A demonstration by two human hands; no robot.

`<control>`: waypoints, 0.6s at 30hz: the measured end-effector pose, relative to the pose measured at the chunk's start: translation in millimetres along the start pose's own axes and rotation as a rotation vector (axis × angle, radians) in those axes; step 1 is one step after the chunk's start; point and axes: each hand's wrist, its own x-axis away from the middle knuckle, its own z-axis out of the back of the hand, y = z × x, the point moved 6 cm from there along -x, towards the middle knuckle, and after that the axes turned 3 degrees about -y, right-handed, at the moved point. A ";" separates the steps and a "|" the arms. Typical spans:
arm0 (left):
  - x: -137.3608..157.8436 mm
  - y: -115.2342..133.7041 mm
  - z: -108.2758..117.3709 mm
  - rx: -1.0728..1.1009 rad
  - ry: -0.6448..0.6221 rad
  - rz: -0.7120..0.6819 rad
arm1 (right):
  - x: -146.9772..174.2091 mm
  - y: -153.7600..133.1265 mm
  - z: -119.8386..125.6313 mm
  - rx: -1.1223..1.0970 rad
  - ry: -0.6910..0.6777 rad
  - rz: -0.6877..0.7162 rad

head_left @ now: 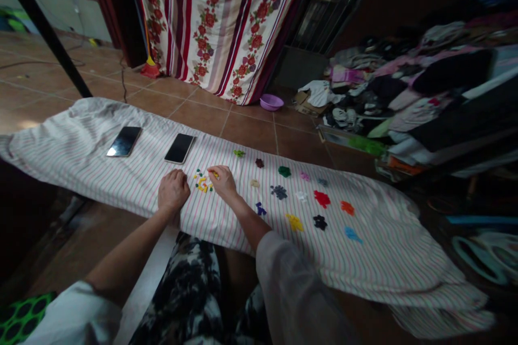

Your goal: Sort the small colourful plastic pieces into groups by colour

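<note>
The left hand [174, 192] rests on the striped cloth [364, 269] with fingers curled, perhaps to steady it, its contents hidden, while the right hand [225, 183] nearly closes thumb and fingertips at the mixed yellow and green pieces [204, 188] between the hands, though I cannot tell whether one is gripped. Rightward, the yellow heap [295, 221] and red heap [322, 199] lie apart, presumably keeping colours unmixed; beyond the left hand lies a black smartphone [180, 148], and farther off a purple basin [271, 102] sits beside the floral curtain [230, 21].
</note>
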 end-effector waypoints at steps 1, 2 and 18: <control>-0.1 0.3 0.7 0.002 -0.001 0.001 | 2.5 0.1 2.1 0.000 0.011 -0.015; -0.2 0.7 1.6 0.006 -0.003 0.002 | 5.4 0.0 4.3 0.002 0.019 -0.028; 1.4 6.2 12.5 0.001 -0.073 -0.007 | 64.4 10.9 69.9 0.136 0.117 -0.115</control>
